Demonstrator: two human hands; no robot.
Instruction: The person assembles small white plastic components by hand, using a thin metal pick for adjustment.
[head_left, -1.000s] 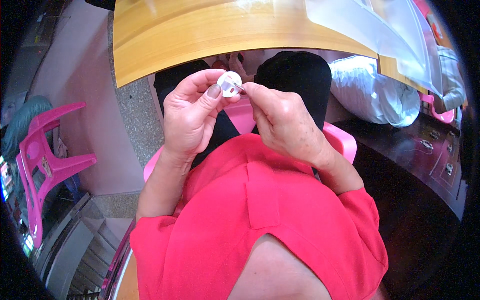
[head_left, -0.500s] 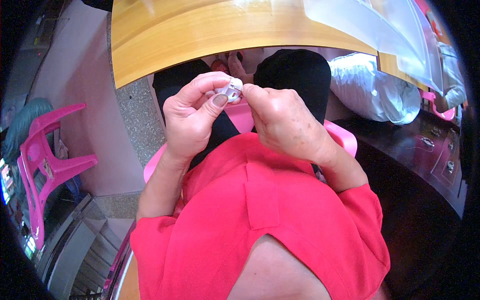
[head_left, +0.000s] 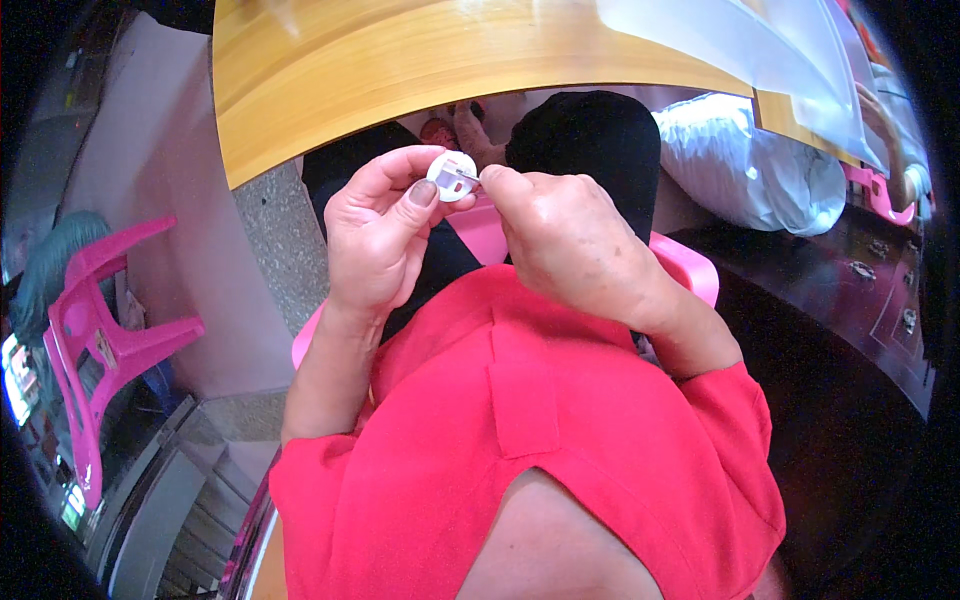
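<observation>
Between the thumb and fingers of my left hand (head_left: 385, 225) is a small round white plastic part (head_left: 452, 190) with slots and a recess in its face. That face is turned up toward me. My right hand (head_left: 570, 235) is closed in a pinch just to the right of the part. From its fingertips a thin metal piece (head_left: 467, 175) reaches into the white part; most of it is hidden, so its kind does not show. Both hands are above my lap, short of the table's near edge.
A wooden table (head_left: 400, 75) spans the far side, with a translucent plastic bin (head_left: 690, 35) at its right. Beyond my right knee lies a stuffed white sack (head_left: 750, 170). A pink plastic stool (head_left: 120, 340) stands at the left. At far right is another person's arm (head_left: 885, 130).
My left hand has tilted the white part so its round face shows more fully. My right hand stays pinched beside it. The other person's arm at far right has moved.
</observation>
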